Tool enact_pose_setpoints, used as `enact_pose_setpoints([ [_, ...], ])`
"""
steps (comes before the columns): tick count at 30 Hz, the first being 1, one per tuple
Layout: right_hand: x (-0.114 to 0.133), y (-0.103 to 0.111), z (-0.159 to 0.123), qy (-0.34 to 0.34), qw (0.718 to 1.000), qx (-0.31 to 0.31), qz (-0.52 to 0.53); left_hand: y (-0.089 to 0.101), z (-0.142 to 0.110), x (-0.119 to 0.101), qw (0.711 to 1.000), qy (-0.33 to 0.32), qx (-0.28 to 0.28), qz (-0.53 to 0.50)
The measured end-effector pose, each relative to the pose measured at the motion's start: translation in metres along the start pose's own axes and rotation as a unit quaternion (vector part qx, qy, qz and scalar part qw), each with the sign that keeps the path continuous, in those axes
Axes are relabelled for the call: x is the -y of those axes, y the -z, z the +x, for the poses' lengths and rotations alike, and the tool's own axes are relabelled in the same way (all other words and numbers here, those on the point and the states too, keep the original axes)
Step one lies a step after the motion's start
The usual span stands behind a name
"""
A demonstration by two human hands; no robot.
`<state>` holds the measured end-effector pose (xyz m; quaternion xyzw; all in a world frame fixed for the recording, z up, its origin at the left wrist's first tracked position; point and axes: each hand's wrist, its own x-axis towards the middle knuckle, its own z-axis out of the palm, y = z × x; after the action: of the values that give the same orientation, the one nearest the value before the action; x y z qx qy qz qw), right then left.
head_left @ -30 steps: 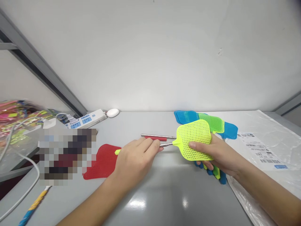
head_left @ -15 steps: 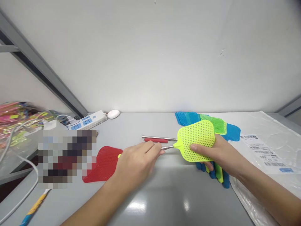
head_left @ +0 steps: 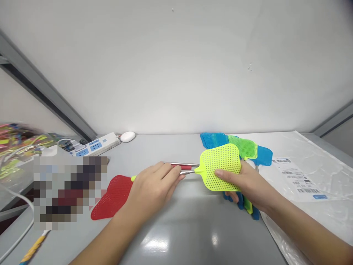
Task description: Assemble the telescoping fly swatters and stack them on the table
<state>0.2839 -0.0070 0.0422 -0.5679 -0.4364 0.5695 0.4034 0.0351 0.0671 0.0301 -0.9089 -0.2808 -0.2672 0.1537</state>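
We hold the yellow swatter over the table, our right grip pinching its mesh head between thumb and fingers. Our left grip is closed around its metal rod, palm down. Just behind that rod lies a red stick. To the swatter's left is the red mesh head; behind and to its right are blue and green swatters, and farther right of it, a white plastic bag

No words or numbers were legible; the white rectangular printed label on the white plastic mailing bag was too small to read.
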Motion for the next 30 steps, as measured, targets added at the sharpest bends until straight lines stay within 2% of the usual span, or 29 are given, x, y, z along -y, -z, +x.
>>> enact_pose_setpoints([
  [5,0.003,0.002,0.000,0.020,1.000,0.001,-0.017,-0.004,-0.001,0.005,0.999,0.004,0.036,0.003],
  [13,0.010,0.020,0.001,-0.003,0.999,-0.011,-0.045,-0.010,0.001,-0.005,0.999,0.008,0.039,0.017],
  [20,0.013,0.034,-0.004,0.050,0.989,-0.026,-0.139,-0.006,-0.001,-0.009,0.998,0.020,0.058,-0.004],
  [25,0.015,0.042,-0.004,0.071,0.989,-0.015,-0.128,-0.001,-0.002,-0.009,0.997,0.028,0.067,-0.011],
  [30,0.012,0.052,0.002,0.058,0.993,-0.006,-0.103,-0.003,0.001,-0.009,0.993,0.053,0.108,-0.017],
])
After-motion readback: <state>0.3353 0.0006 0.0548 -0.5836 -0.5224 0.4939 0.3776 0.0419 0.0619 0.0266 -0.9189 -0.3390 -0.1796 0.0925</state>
